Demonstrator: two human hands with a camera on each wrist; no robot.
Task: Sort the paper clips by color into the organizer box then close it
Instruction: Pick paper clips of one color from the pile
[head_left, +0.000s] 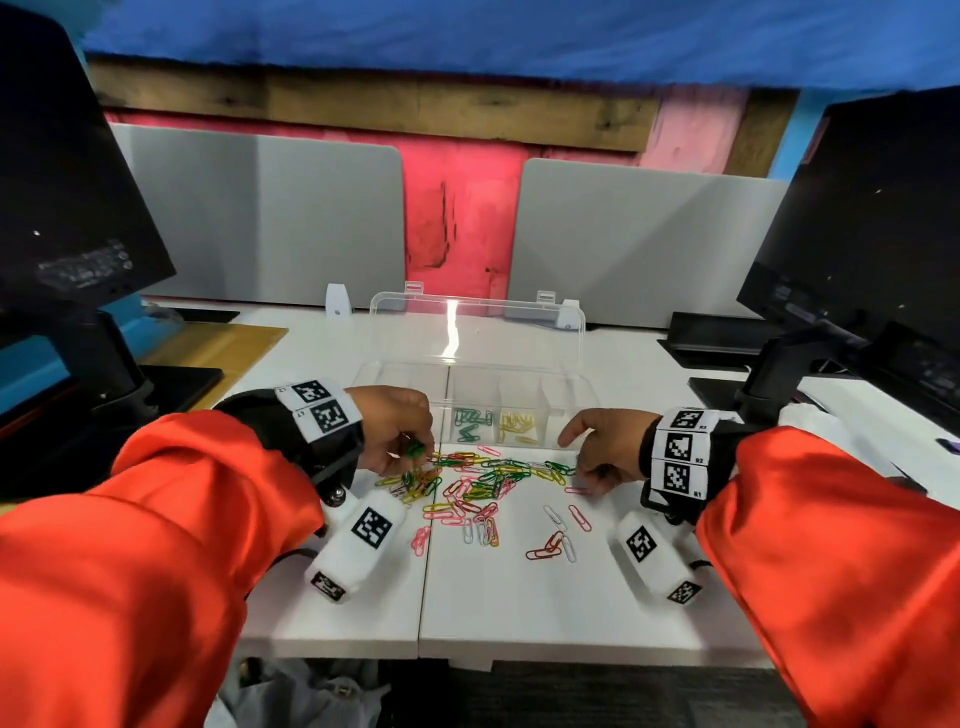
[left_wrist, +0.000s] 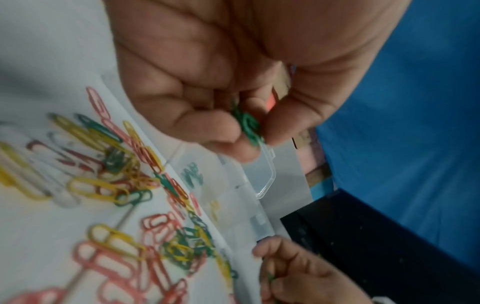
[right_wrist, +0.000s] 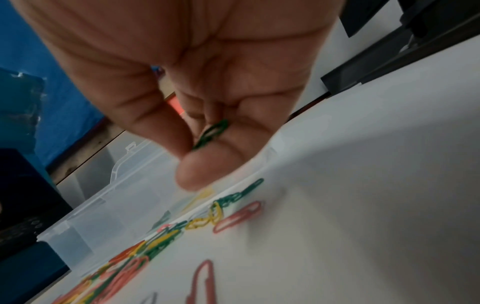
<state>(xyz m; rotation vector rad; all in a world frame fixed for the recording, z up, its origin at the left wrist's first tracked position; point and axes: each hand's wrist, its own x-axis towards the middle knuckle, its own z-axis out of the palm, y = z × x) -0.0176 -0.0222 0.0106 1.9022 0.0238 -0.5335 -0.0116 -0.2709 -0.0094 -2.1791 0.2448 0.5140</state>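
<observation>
On the white desk (head_left: 519, 597) I see a heap of loose paper clips (head_left: 483, 483), green, yellow, pink, red and white. From the head view my left hand (head_left: 395, 426) sits at 9 o'clock of the heap and my right hand (head_left: 602, 447) at 3 o'clock. That view only shows a bit of green under the left fingers. The left wrist view shows more: the thumb and fingers pinch a small bunch of green clips (left_wrist: 248, 126). The right wrist view shows what the head view hides: my right hand also holds a green clip (right_wrist: 211, 133), pressed between the thumb and the curled fingers.

The clear organizer box (head_left: 571, 410) stands at 12 o'clock of the heap, just behind it, with its lid (head_left: 478, 332) standing up open. One middle part holds sorted green clips (head_left: 471, 420), and the part to its right holds sorted yellow clips (head_left: 517, 423). Both hands are near the front wall of the box.

Two dark monitors (head_left: 67, 208) stand at the far left and far right. Grey screens (head_left: 260, 218) run along the back of the desk. Behind them is a red, pink and blue wall (head_left: 457, 208). My sleeves (head_left: 156, 545) are orange.
</observation>
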